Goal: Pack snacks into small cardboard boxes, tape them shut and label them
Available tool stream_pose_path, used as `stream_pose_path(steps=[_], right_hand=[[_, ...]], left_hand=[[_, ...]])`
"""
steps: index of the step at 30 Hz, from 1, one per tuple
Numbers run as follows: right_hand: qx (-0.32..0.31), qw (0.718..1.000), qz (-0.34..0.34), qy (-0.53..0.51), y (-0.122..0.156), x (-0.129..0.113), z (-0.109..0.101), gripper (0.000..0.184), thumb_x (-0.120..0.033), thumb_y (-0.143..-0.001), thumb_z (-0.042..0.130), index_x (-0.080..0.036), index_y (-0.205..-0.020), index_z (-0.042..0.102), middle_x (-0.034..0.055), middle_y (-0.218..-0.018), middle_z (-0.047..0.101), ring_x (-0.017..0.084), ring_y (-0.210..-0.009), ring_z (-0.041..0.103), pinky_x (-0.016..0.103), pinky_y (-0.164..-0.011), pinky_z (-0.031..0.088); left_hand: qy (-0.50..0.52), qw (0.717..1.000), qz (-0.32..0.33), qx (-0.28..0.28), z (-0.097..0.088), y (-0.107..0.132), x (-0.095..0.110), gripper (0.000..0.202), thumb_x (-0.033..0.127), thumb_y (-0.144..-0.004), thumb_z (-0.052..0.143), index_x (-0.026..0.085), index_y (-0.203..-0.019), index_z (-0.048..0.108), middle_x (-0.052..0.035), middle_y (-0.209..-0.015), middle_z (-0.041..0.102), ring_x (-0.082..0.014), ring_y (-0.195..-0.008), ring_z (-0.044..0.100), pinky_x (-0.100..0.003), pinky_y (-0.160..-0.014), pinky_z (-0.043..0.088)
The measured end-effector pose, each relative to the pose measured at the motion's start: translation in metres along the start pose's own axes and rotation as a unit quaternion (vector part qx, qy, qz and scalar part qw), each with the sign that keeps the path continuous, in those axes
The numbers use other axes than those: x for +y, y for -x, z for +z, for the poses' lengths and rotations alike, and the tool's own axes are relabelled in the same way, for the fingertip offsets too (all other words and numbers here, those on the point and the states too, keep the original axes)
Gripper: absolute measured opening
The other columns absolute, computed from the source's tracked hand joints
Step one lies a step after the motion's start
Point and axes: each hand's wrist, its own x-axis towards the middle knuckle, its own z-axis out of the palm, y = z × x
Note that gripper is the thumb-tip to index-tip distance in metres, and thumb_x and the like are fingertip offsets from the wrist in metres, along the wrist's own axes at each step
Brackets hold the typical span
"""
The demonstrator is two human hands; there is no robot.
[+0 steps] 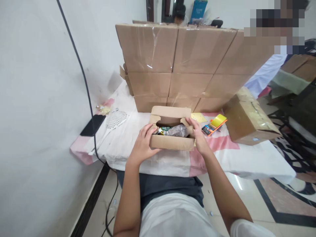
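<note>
Open cardboard box (pixel 172 142) near the table's (pixel 247 158) front edge, packets (pixel 176 131) inside. Left hand (pixel 144 141) clasps its left end; right hand (pixel 198 133) grips its right flap.

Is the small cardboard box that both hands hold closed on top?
No, the small cardboard box is open on top: its far flap stands up and wrapped packets show inside.
</note>
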Motion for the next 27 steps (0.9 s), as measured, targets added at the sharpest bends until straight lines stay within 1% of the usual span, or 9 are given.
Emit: stream_pose_path(steps=[2, 4, 7, 10, 14, 18, 21, 24, 27], right_hand=[[-0.023, 0.999, 0.005, 0.042, -0.007, -0.004, 0.003, 0.055, -0.054, -0.102, 0.040, -0.031, -0.149, 0.056, 0.0029, -0.173, 0.028, 0.027, -0.163, 0.014, 0.056, -0.132, 0.010], [-0.035, 0.999, 0.027, 0.024, -0.012, -0.004, 0.003, 0.063, -0.039, -0.095, 0.053, -0.034, -0.157, 0.045, -0.0025, -0.177, 0.012, 0.026, -0.164, 0.005, 0.056, -0.132, 0.008], [-0.036, 0.995, 0.068, -0.056, -0.014, 0.002, 0.004, 0.093, -0.027, -0.086, 0.055, -0.036, -0.168, 0.012, -0.0028, -0.177, 0.012, 0.022, -0.163, 0.014, 0.049, -0.132, 0.020], [-0.008, 0.989, 0.094, -0.112, -0.010, 0.013, 0.012, 0.093, -0.033, -0.089, 0.054, -0.032, -0.168, 0.006, 0.0011, -0.176, 0.018, 0.020, -0.160, 0.027, 0.042, -0.127, 0.034], [0.058, 0.969, 0.106, -0.216, -0.011, 0.030, 0.027, 0.077, -0.056, -0.097, 0.046, -0.033, -0.166, 0.020, 0.0036, -0.171, 0.033, 0.023, -0.154, 0.040, 0.042, -0.120, 0.043], [0.125, 0.930, 0.114, -0.326, -0.028, 0.037, 0.033, 0.061, -0.063, -0.090, 0.060, -0.034, -0.144, 0.057, 0.0030, -0.151, 0.059, 0.027, -0.141, 0.054, 0.043, -0.117, 0.044], [0.142, 0.938, 0.036, -0.316, -0.039, 0.034, 0.030, 0.038, -0.061, -0.092, 0.061, -0.031, -0.110, 0.075, 0.0023, -0.130, 0.070, 0.028, -0.131, 0.059, 0.044, -0.118, 0.042], [0.107, 0.961, -0.046, -0.250, -0.042, 0.031, 0.026, 0.048, -0.062, -0.099, 0.048, -0.026, -0.082, 0.075, 0.0040, -0.121, 0.069, 0.027, -0.125, 0.060, 0.044, -0.118, 0.039], [0.092, 0.972, -0.058, -0.207, -0.041, 0.029, 0.025, 0.058, -0.064, -0.102, 0.038, -0.025, -0.077, 0.073, 0.0042, -0.125, 0.067, 0.027, -0.125, 0.059, 0.044, -0.118, 0.038]], left_hand=[[-0.003, 1.000, 0.005, 0.003, 0.000, 0.000, 0.002, 0.088, 0.030, -0.074, 0.083, 0.026, -0.150, 0.040, -0.0162, -0.159, 0.038, -0.0367, -0.150, 0.038, -0.056, -0.124, 0.037], [-0.007, 1.000, 0.007, 0.012, 0.001, 0.000, 0.003, 0.085, 0.026, -0.073, 0.081, 0.025, -0.149, 0.042, -0.0164, -0.159, 0.040, -0.0363, -0.150, 0.039, -0.056, -0.124, 0.037], [0.006, 1.000, 0.011, 0.020, 0.000, 0.002, 0.003, 0.083, 0.027, -0.074, 0.080, 0.024, -0.148, 0.045, -0.0166, -0.159, 0.041, -0.0360, -0.150, 0.040, -0.055, -0.124, 0.037], [0.048, 0.998, 0.010, 0.030, -0.006, 0.002, 0.000, 0.081, 0.033, -0.076, 0.082, 0.024, -0.148, 0.046, -0.0171, -0.158, 0.047, -0.0356, -0.147, 0.046, -0.054, -0.122, 0.038], [0.114, 0.979, -0.116, 0.120, -0.006, -0.010, -0.002, 0.074, 0.041, -0.084, 0.077, 0.024, -0.148, 0.045, -0.0126, -0.126, 0.072, -0.0314, -0.127, 0.064, -0.054, -0.114, 0.044], [0.162, 0.944, -0.205, 0.202, 0.012, -0.029, -0.001, 0.064, 0.037, -0.082, 0.077, 0.023, -0.139, 0.053, -0.0083, -0.113, 0.068, -0.0245, -0.109, 0.068, -0.044, -0.103, 0.052], [0.190, 0.933, -0.218, 0.215, 0.022, -0.035, -0.002, 0.063, 0.033, -0.085, 0.071, 0.025, -0.144, 0.049, -0.0118, -0.129, 0.058, -0.0218, -0.111, 0.064, -0.039, -0.099, 0.054], [0.148, 0.949, -0.185, 0.207, 0.020, -0.034, 0.002, 0.068, 0.028, -0.087, 0.069, 0.027, -0.150, 0.045, -0.0147, -0.144, 0.050, -0.0245, -0.123, 0.059, -0.040, -0.102, 0.053], [0.027, 0.977, -0.107, 0.184, 0.019, -0.035, 0.020, 0.044, 0.017, -0.091, 0.059, 0.027, -0.134, 0.062, -0.0103, -0.147, 0.056, -0.0273, -0.136, 0.052, -0.046, -0.114, 0.044]])
